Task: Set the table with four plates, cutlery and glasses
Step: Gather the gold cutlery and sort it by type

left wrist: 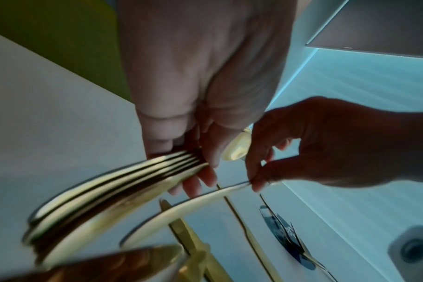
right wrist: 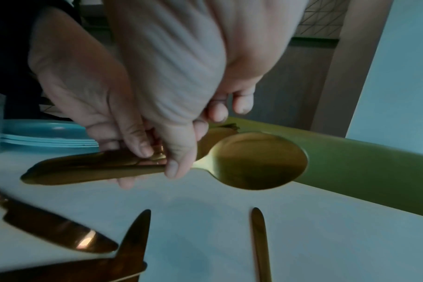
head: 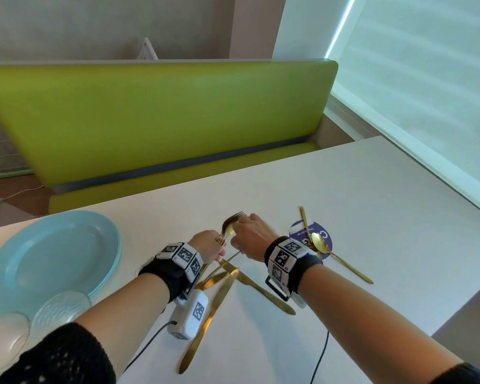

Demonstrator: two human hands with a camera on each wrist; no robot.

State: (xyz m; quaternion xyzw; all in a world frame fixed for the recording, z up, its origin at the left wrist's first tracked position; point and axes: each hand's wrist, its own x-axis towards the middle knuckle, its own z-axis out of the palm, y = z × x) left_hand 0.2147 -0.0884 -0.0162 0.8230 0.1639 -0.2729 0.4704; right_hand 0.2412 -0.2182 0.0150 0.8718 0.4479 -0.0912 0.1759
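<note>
We are facing a green upholstered bench (head: 155, 117) behind a white table (head: 372, 189) — a pale roller blind (head: 427, 65) is admitting daylight at right, a beige wall (head: 94, 23) beyond.

Purple round sticker (head: 311, 237) on bench (head: 372, 189): white lettering upside down from head view, partly covered by gold spoon (head: 320, 243); large "C" legible, smaller line too blurred to read. Wrist bands (head: 286, 253) carry black-and-white square marker codes, no legible words.
</note>
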